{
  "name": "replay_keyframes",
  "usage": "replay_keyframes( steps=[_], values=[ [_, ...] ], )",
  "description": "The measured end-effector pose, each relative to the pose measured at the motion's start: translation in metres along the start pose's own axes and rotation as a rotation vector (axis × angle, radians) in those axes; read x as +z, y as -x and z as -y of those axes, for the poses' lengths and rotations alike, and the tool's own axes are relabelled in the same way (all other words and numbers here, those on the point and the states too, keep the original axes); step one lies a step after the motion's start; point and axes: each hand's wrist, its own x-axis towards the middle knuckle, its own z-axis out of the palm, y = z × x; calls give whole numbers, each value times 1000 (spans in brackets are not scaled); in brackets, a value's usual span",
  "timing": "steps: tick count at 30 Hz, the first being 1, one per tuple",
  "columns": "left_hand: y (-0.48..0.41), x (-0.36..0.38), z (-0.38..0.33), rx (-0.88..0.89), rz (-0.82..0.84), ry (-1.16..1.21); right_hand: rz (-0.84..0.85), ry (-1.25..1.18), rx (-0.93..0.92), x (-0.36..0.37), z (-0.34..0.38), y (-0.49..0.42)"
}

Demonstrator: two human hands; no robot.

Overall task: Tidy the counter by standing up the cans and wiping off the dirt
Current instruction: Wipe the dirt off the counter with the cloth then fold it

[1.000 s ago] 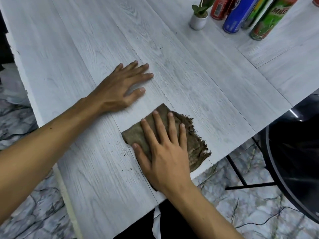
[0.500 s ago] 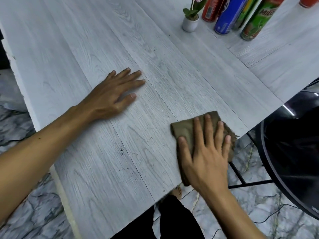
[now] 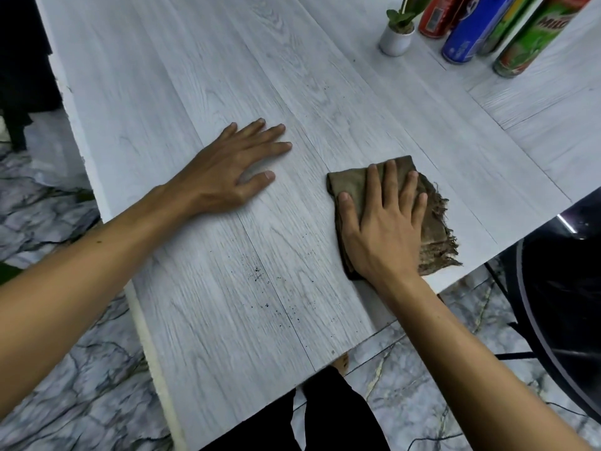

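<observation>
A person's right hand (image 3: pixel 383 222), fingers straight and slightly spread, presses a frayed olive-brown cloth (image 3: pixel 353 185) flat against the pale grey wood-grain counter (image 3: pixel 195 76). The left hand (image 3: pixel 234 170) lies palm down and spread on the bare boards just beside it, holding nothing. We see that within the last second the cloth has travelled from the near middle of the counter out to its right edge, where it overhung half a second ago. It now sits back inside that edge, with only its ragged fringe near the drop. A scatter of fine black specks (image 3: pixel 257 275) remains on the boards to the left of the cloth, near the front edge, so we judge the wiping only partly done, with another pass over that patch needed. The cans appear already stood up at the far right corner, beside a small white pot (image 3: pixel 396 40) holding a green plant. We can read "MILO" on the tall green can (image 3: pixel 533 37). The writing on the blue can (image 3: pixel 468 37) and the pale label panel on the red can (image 3: pixel 434 14) are too small for us to read.
</observation>
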Motion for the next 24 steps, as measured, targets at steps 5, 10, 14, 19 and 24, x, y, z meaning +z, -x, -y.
replay_keyframes(
  steps=[5,10,14,19,24],
  values=[
    [2,-3,8,-31,-21,8,32,-2,-114,11,36,4],
    [5,-5,11,-45,-38,10,74,-26,-235,23,75,32],
    [6,-6,10,-51,-36,19,95,-26,-339,33,95,66],
    [10,-5,9,-41,-23,-9,88,-30,-422,39,95,91],
    [17,-2,5,-33,-28,-27,113,14,-493,37,82,102]
  ],
)
